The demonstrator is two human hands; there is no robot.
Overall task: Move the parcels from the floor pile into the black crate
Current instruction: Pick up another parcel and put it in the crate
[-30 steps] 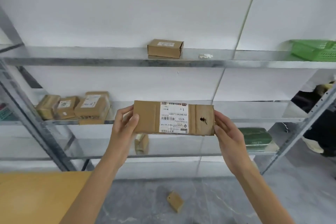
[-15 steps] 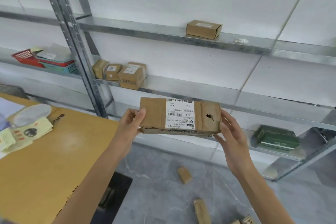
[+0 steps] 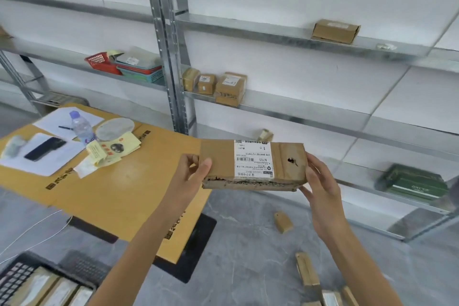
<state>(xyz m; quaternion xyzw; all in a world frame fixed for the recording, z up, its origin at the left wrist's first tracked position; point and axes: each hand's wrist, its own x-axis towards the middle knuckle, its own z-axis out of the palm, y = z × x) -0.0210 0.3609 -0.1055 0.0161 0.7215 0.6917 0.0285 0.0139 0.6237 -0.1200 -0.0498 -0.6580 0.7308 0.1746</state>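
The parcel (image 3: 253,165) hangs label-up in mid-air, above and right of the black crate (image 3: 15,278). The left hand (image 3: 192,174) and right hand (image 3: 320,181) each clasp one short end, likely to keep the long box level. The floor parcels (image 3: 306,269) lie right of the crate, and the worktop (image 3: 111,194) stands just behind it.

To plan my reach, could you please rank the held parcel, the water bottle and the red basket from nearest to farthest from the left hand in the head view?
1. Held parcel: gripped at its end by the left hand.
2. Water bottle: on the table, to the left.
3. Red basket: on the shelf behind the table.
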